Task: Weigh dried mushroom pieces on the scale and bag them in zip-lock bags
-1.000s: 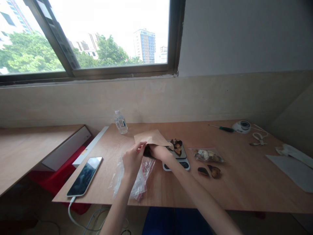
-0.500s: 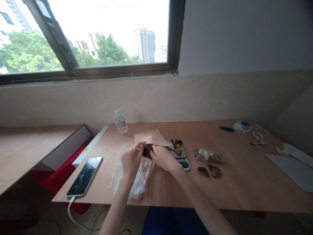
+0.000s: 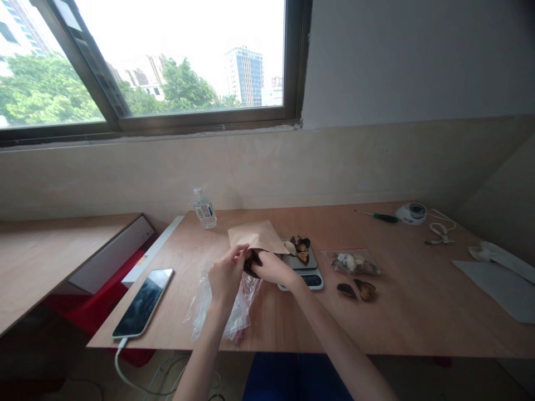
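Nearest to us, a heap of clear plastic bags lies under our left forearm, with the phone to its left; the bags look thin and slippery, and the phone flat and rigid. A little farther in, right of centre, two loose dried pieces sit on the wooden table; we judge them light, stiff and apt to chip, so we would lift them by the thicker middle rather than the edges. Between the plastic heap and the scale, our left hand pinches the near left edge of the mouth of the brown paper bag between thumb and fingers. Our right hand reaches into that mouth from the right, beside a dark piece; its fingertips are hidden, so we cannot tell whether they pinch anything. The paper seems light and crisp, likely to crease or tear under a hard pull, and the rim beside a fold looks the best hold. Just beyond, curled dark pieces rest on the scale's plate, probably brittle. To its right lies a filled zip bag, best taken by its flat margin. At the far left stands a water bottle.
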The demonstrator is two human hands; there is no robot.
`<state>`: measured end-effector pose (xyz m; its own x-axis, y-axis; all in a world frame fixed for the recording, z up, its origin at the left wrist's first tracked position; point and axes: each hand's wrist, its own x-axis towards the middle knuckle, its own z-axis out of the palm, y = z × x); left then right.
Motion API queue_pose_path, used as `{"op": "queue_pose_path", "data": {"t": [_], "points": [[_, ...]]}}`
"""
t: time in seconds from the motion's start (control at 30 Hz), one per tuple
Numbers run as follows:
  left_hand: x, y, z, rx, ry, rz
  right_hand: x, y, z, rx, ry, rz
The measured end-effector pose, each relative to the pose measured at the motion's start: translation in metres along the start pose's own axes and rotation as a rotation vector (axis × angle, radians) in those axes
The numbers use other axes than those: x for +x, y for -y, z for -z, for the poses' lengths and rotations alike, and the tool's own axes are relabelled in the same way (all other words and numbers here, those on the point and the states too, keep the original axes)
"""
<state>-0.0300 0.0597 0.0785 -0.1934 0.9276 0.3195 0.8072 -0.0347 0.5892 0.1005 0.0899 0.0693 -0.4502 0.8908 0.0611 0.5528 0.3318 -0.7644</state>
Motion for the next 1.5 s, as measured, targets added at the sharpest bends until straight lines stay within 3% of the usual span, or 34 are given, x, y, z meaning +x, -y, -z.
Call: {"op": "queue_pose_path", "data": {"t": [0.4,0.67,0.93,1.03,1.2,1.37,1.5], "points": [[0.010,-0.004,0.002,0.025,0.000,-0.024,-0.004,0.005,0.015,-0.069,0.042,-0.057],[0.013,-0.003,0.007,-0.036,0.018,-0.013,-0.007,-0.005,-0.001,0.220,-0.108,0.059],[0.013,0.001,0.005,-0.065,0.008,-0.021,-0.015,-0.011,0.001,0.294,-0.089,0.335],[0.014,0.001,0.005,-0.050,-0.012,-0.023,-0.015,-0.013,-0.002,0.277,-0.160,0.361],[0.020,0.000,0.008,-0.023,-0.027,0.012,-0.020,0.000,-0.002,0.291,-0.408,0.448],[0.037,0.019,0.018,-0.092,-0.065,0.027,-0.032,0.001,0.006,0.385,-0.589,0.281],[0.053,0.052,0.025,-0.121,-0.091,0.101,-0.047,-0.044,0.016,0.356,-0.655,-0.026]]}}
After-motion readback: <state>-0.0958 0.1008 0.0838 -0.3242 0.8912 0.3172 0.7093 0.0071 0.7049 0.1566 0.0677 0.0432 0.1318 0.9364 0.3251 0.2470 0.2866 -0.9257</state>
